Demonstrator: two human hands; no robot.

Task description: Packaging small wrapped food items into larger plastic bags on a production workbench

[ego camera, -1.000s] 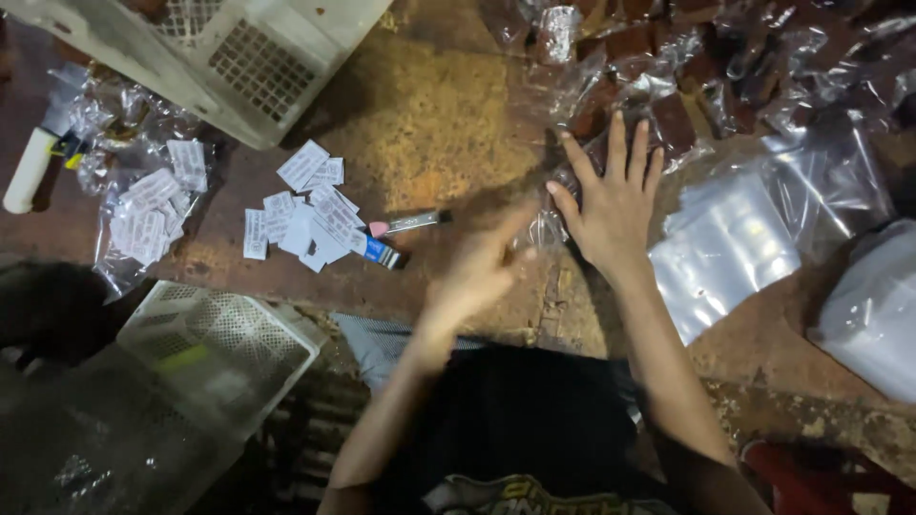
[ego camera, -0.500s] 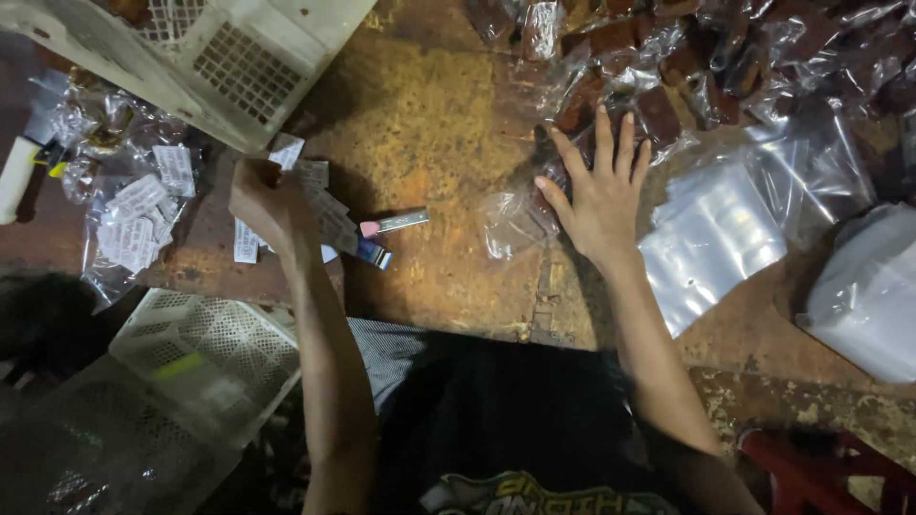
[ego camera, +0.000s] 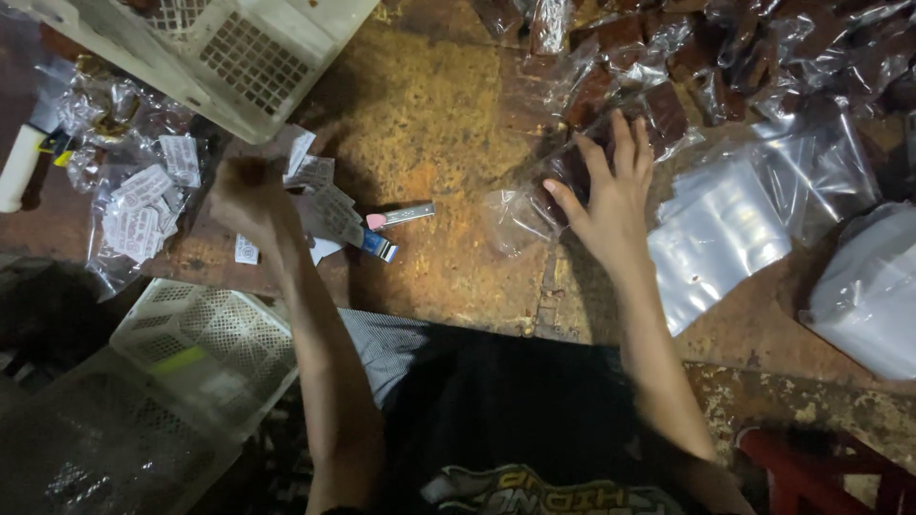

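The right hand [ego camera: 611,195] lies flat with fingers spread, pressing down on a clear plastic bag [ego camera: 534,205] that holds a dark brown block, on the rust-stained worktop [ego camera: 448,114]. The left hand [ego camera: 250,195] is blurred over a scatter of small white paper slips [ego camera: 320,205]; its fingers look curled, but whether they have hold of a slip cannot be told. Just right of the slips, between the two hands, lie a small blue-capped tube [ego camera: 379,246] and a slim grey stick with a pink tip [ego camera: 401,216], the two close together but not clearly touching. To the right of the pressed bag sits a stack of empty clear bags [ego camera: 725,238], with a larger pale plastic sack [ego camera: 868,296] at the right edge. On the far side of the worktop, beyond the right hand, a heap of filled bags with brown pieces [ego camera: 687,57] spreads to the far right corner. At the far left a white perforated crate [ego camera: 239,52] stands tilted, and below it, left of the slips, a clear bag of more paper slips [ego camera: 138,215] rests beside a white cylinder [ego camera: 19,167] at the left edge. Near the person, at lower left, a second pale crate [ego camera: 200,343] sits off the worktop's near edge.
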